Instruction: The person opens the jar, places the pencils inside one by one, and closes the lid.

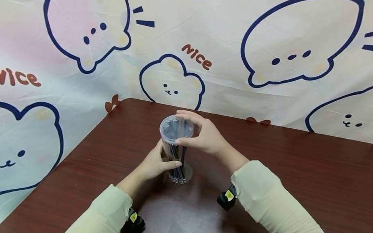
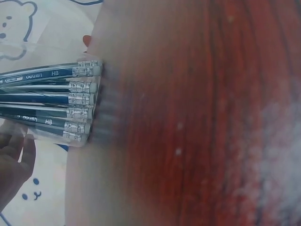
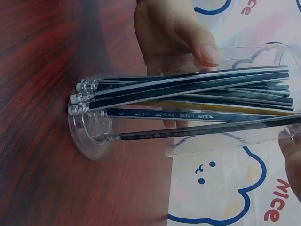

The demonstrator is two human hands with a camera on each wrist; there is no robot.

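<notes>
A clear plastic cylinder (image 3: 96, 147) holds several dark pencils (image 1: 177, 169), their silver-banded eraser ends at the bottom. One yellowish pencil (image 3: 188, 106) shows among them in the right wrist view. My left hand (image 1: 153, 165) grips the cylinder's side, thumb across the near face. At the top, my right hand (image 1: 207, 135) holds the round translucent lid (image 1: 172, 130) by its rim, thumb on the near side and fingers on the far side. The lid sits at the cylinder's mouth. Whether the cylinder's base touches the table, I cannot tell. In the left wrist view, the eraser ends (image 2: 82, 99) show clearly.
The dark red-brown wooden table (image 1: 272, 181) spreads around the hands. Behind it and to the left hangs a pale cloth (image 1: 220, 93) with bear drawings. A black wrist camera (image 1: 227, 198) sits below the right cuff, another camera (image 1: 135, 224) beside the left cuff.
</notes>
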